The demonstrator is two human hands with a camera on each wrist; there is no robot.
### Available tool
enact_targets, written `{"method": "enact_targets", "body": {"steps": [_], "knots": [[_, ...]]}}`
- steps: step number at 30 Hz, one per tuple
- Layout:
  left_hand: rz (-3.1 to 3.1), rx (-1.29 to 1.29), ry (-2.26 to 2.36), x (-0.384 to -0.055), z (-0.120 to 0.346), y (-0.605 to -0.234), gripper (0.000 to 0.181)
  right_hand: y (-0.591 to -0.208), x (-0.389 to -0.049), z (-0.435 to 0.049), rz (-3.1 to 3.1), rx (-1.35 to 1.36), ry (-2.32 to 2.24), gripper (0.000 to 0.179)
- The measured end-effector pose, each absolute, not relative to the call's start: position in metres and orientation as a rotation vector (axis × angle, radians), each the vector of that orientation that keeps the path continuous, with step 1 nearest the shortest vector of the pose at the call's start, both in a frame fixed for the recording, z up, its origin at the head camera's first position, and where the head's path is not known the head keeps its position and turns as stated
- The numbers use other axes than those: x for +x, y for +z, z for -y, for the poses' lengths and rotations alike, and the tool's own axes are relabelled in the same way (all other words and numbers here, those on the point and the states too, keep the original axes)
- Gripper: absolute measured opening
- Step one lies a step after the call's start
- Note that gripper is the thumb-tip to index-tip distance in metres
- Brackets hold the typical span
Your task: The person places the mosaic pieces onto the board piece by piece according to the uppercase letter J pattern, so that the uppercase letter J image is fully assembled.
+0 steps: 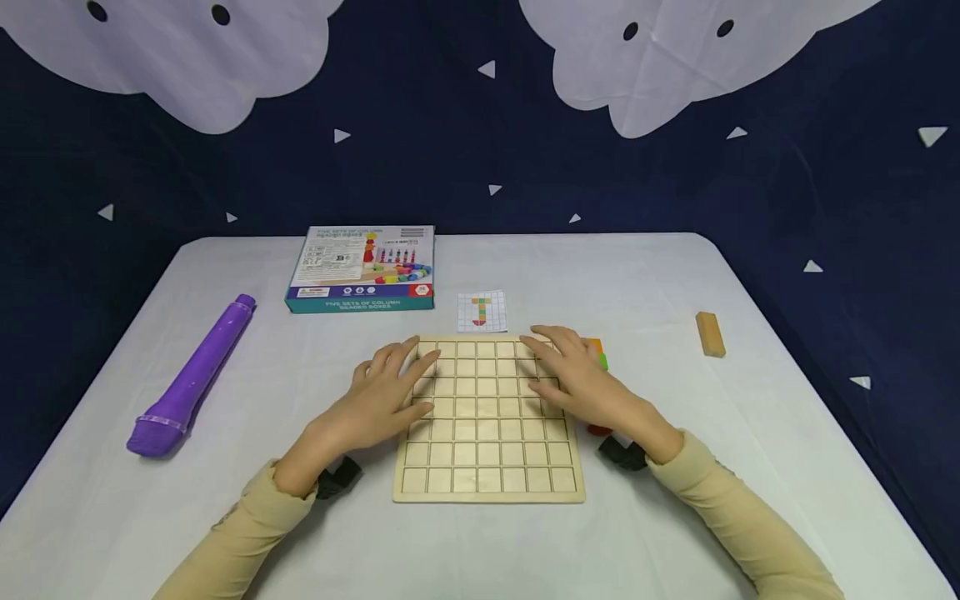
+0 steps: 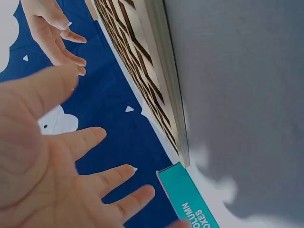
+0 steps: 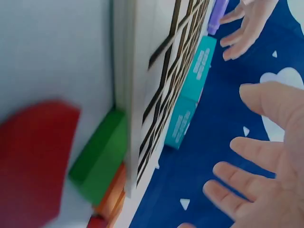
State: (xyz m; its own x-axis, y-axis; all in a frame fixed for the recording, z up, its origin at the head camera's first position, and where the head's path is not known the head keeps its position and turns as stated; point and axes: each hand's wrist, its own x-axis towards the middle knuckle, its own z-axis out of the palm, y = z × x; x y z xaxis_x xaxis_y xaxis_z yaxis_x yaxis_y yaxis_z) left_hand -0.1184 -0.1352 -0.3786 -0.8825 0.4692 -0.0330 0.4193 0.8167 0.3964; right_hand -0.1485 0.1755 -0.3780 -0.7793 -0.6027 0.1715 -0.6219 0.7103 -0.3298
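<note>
A pale wooden grid board [image 1: 487, 479] lies flat in the middle of the table. My left hand [image 1: 375, 404] is over its left edge, fingers spread and nothing in them. Over the right side is my right hand [image 1: 585, 379], likewise spread and holding nothing. Both wrist views show the palms raised above the board's surface. Beside the board's right edge, partly covered by my right hand in the head view, are a red piece [image 3: 38, 161], a green block [image 3: 102, 156] and an orange block [image 3: 113, 192]. Just behind the board sits a small pattern card [image 1: 482, 312] with a coloured J-like shape.
A teal and white box [image 1: 360, 298] lies at the back left. Farther left is a purple microphone-shaped object [image 1: 197, 375]. One plain wooden block [image 1: 710, 335] rests at the right on the white-covered table [image 1: 480, 558], with a dark blue patterned cloth [image 1: 420, 167] behind.
</note>
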Motion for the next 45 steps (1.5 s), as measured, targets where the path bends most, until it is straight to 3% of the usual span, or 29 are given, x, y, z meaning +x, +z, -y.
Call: {"method": "enact_targets", "body": {"steps": [10, 16, 25, 45], "knots": [[-2.878, 0.643, 0.824, -0.12, 0.14, -0.383, 0.054, -0.371, -0.162, -0.201, 2.616, 0.931, 0.739, 0.031], [-2.829, 0.563, 0.867, -0.119, 0.146, -0.388, 0.053, -0.372, -0.17, -0.219, 2.568, 0.836, 0.786, 0.024], [-2.729, 0.571, 0.954, -0.129, 0.151, -0.388, 0.055, -0.369, -0.183, -0.24, 2.553, 0.73, 0.726, 0.022], [-2.619, 0.589, 1.134, -0.143, 0.159, -0.394, 0.05, -0.387, -0.208, -0.26, 2.921, 0.778, 0.702, 0.023]]}}
